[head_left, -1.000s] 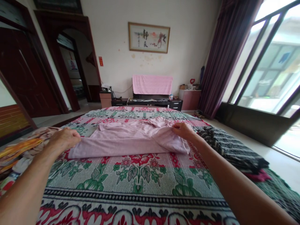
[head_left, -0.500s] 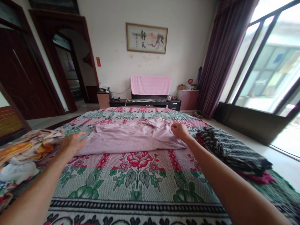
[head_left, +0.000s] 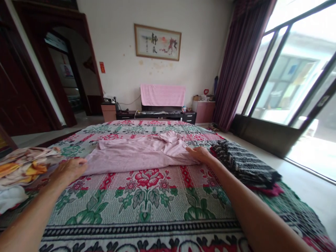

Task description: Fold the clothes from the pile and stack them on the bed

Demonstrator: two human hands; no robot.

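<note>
A pale pink shirt (head_left: 128,154) lies folded in a long band across the flowered bedspread (head_left: 147,210), with a bunched part at its upper right. My left hand (head_left: 69,169) rests at the shirt's left end, fingers stretched toward it and touching its edge. At the right end, my right hand (head_left: 201,154) lies with its fingers extended over the cloth. Both hands appear open, though the undersides of the fingers are hidden.
A heap of patterned and white clothes (head_left: 26,166) sits to the left. On the right lies a folded black-and-white knit garment (head_left: 244,166) over something magenta. Beyond the bed stands a low black cabinet (head_left: 154,115), with a pink cloth (head_left: 162,94) draped above it.
My right hand has gone from closed fingers above the shirt's right side to extended fingers lower on its edge. My left hand's spread fingers have come closer together. The view has turned slightly right.
</note>
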